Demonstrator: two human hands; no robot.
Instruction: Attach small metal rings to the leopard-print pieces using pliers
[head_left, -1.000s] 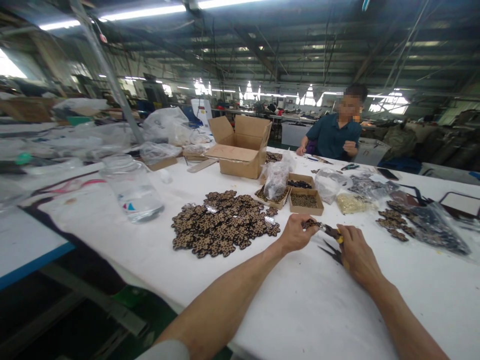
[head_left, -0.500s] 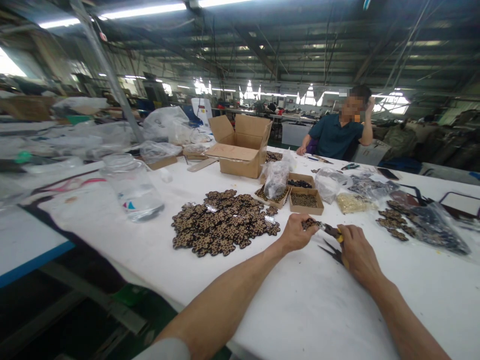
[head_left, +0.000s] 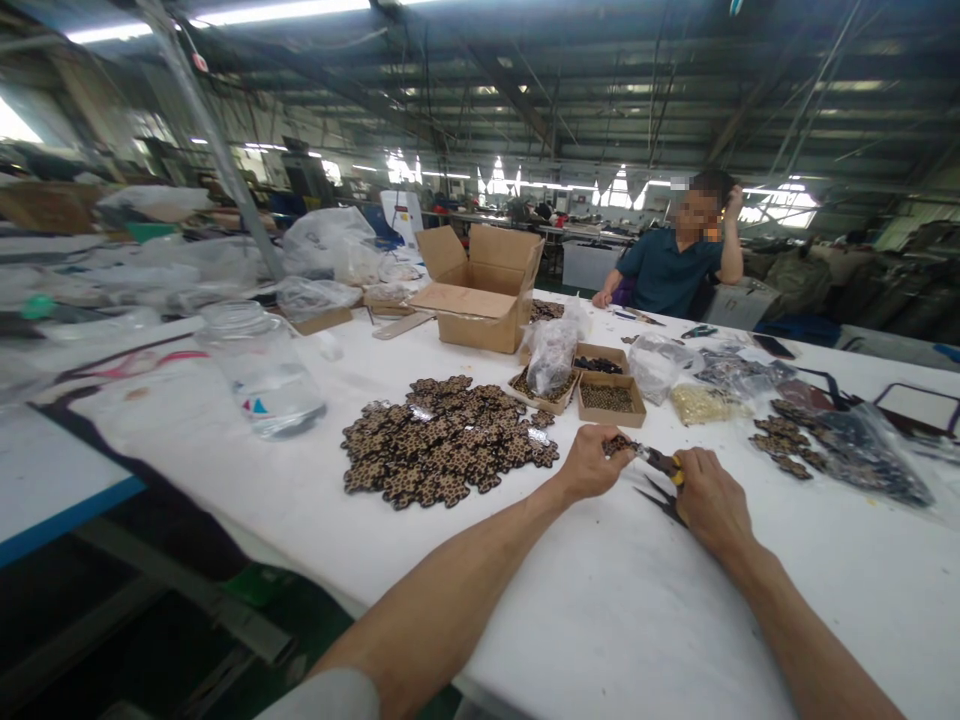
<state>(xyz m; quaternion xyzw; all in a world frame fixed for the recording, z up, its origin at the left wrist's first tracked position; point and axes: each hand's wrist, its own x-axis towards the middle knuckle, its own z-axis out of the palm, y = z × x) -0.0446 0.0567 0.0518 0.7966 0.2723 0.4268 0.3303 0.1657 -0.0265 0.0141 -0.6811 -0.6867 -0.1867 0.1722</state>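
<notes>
"What's in your left hand?"

"A leopard-print piece, tan with dark spots, pinched between the thumb and fingers of my left hand over the white table. My grip hides most of its outline. Take it as the clock's centre."

"And your right?"

"My right hand is closed around yellow-handled pliers at three o'clock, their dark nose meeting a small silvery bit at the piece's edge. Between four and five, a dark pointed tool juts from beneath that hand; I cannot tell whether I hold it too."

"Any others like it?"

"A broad pile at nine o'clock: the same spotted print, black scalloped edges, silvery glints on top. More patches lie at three, beside a clear bag of dark pieces. At twelve stands a shallow box of tiny bronze-coloured bits."

"Any labels or writing?"

"A clear jar at nine o'clock bears a pink-and-blue mark low on its side. Farther off, at ten, a white machine carries an orange-red label, too small to read."

"Who's across from you?"

"A co-worker in a dark teal shirt, at one o'clock, one hand raised to the head."
</notes>
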